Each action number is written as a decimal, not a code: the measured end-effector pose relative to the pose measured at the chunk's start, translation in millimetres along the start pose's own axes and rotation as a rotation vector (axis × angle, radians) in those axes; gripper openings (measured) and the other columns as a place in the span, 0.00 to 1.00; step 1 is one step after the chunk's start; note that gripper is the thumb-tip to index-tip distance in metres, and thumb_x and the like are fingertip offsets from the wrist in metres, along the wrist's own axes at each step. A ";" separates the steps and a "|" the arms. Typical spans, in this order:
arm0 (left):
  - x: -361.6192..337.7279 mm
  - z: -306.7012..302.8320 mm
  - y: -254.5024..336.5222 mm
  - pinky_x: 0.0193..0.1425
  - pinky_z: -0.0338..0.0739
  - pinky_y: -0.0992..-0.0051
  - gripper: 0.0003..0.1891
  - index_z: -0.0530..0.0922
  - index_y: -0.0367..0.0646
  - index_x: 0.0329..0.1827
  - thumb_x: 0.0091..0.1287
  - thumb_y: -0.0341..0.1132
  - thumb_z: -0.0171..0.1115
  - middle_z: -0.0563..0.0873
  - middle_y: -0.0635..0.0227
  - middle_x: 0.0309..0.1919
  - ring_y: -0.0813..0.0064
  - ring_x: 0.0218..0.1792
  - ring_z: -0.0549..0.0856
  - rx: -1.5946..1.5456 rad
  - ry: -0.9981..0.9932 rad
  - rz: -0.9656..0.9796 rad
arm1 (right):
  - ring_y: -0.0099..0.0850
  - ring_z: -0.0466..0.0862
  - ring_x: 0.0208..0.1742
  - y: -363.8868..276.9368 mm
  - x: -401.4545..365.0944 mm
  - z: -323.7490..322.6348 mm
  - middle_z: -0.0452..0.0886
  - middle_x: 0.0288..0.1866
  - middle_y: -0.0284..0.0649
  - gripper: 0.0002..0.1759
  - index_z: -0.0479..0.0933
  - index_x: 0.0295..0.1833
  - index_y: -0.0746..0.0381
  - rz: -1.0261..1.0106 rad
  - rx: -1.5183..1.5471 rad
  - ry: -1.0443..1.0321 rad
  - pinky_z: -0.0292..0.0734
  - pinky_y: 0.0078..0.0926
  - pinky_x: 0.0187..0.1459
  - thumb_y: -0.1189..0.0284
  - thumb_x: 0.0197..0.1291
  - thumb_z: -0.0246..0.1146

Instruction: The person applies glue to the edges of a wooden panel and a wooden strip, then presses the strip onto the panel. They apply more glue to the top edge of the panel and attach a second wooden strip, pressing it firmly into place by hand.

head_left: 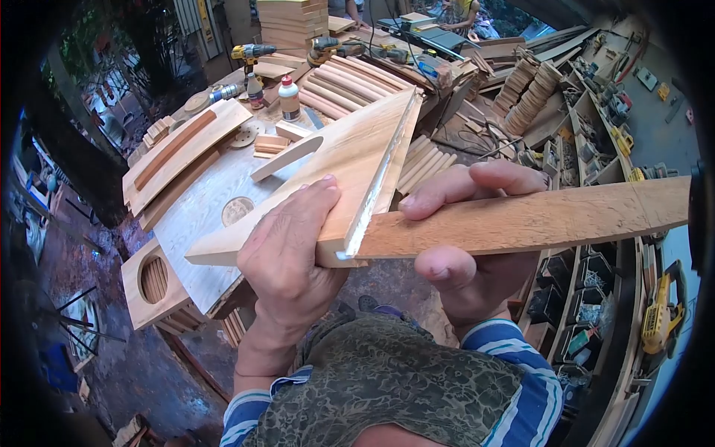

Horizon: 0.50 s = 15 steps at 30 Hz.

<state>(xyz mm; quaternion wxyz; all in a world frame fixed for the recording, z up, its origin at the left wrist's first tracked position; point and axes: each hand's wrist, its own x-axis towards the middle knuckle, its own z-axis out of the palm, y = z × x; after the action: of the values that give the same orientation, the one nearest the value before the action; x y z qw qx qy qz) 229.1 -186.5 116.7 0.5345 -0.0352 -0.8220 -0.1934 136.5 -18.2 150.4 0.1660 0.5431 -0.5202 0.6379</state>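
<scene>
My left hand (287, 249) is closed around the lower end of a pale wooden board (357, 145) with a long rounded cut-out. White glue (365, 212) runs along the board's right edge, with a small blob at the near corner. My right hand (480, 279) grips a long brown wooden strip (536, 220), thumb below and fingers above. The strip's left end meets the glued edge near that corner, and its other end reaches to the right side of the view.
Beyond the board stands a worktable (197, 205) with a glue bottle (289, 100), a yellow drill (252, 52) and curved wooden pieces (186, 153). Rounded wooden slats (357, 83) are stacked behind. On the right, shelves hold bins (588, 305) and a yellow power tool (659, 316).
</scene>
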 end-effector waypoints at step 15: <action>-0.4 -4.8 -1.8 0.54 0.87 0.63 0.22 0.85 0.36 0.50 0.55 0.37 0.79 0.92 0.53 0.46 0.55 0.47 0.92 0.003 -0.013 -0.029 | 0.28 0.89 0.41 7.5 1.8 3.5 0.87 0.43 0.44 0.46 0.58 0.68 0.62 -0.001 0.057 -0.032 0.84 0.24 0.40 0.63 0.55 0.82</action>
<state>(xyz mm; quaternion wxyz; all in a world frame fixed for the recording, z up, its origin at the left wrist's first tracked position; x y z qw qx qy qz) 233.0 -189.8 117.5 0.5262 -0.0237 -0.8262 -0.2000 131.8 -24.8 147.9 0.1425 0.5582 -0.5042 0.6434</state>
